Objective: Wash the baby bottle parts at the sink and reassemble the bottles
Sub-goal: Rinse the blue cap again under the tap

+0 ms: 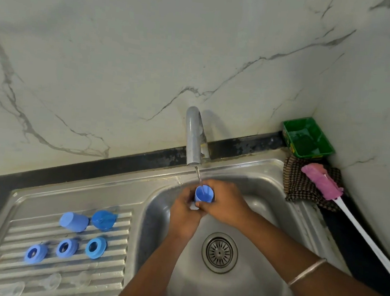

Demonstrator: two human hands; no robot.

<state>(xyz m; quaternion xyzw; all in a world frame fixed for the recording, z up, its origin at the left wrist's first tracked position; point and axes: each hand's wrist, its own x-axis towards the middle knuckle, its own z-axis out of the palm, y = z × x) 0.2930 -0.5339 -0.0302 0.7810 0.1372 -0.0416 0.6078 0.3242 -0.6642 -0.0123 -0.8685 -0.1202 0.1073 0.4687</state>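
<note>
Over the steel sink basin (267, 193) both my hands hold a blue bottle cap (202, 193), its open mouth up under the running tap (194, 138). My left hand (184, 207) grips it from the left, and my right hand (224, 204) wraps round it from the right. Water streams into the cap. On the ribbed draining board (39, 275) lie another blue cap (74, 222), a darker blue cap (103, 220) and three blue screw rings (36, 254), (67, 248), (96, 247). Clear teats (51, 281) lie near the board's front edge.
A pink bottle brush (324, 183) with a long white handle rests on a checked cloth (303, 186) right of the sink. A green tray (308, 138) sits in the back corner. The drain (219, 252) lies in the basin below my arms. Marble wall stands behind.
</note>
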